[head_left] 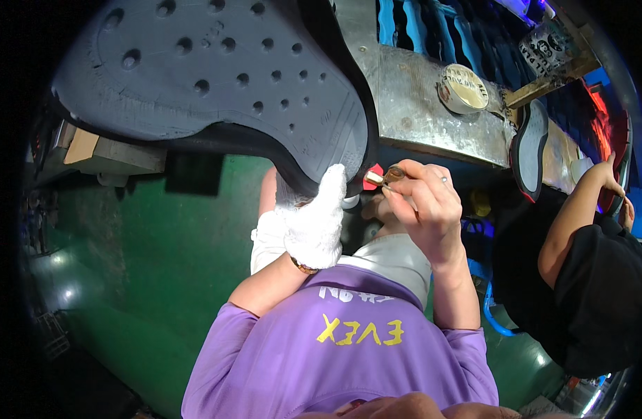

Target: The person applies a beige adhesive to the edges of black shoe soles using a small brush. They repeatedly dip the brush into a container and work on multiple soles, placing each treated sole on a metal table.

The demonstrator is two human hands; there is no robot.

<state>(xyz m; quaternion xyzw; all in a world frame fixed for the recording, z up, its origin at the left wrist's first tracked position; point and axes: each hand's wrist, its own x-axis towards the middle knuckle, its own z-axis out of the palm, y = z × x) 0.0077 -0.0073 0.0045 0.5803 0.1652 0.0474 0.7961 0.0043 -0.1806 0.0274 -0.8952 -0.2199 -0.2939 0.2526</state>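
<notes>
A large grey shoe sole [216, 77] with round dimples and a black rim fills the upper left, close to the view. My left hand [315, 220], in a white glove, grips its narrower end, thumb lying on the grey face. Bare and pinched closed, my right hand [429, 202] holds a small tool [375, 179] with a shiny metal end, perhaps a brush. Its tip is at a red patch [370, 183] on the sole's edge, beside my left thumb. Whether the tip touches cannot be made out.
A worn metal bench [432, 129] runs ahead, with a round tub of pale material [466, 89] on it. Another sole [529, 150] leans at the bench's right end. A co-worker in black [586, 293] works close on my right. Green floor [160, 237] lies to the left.
</notes>
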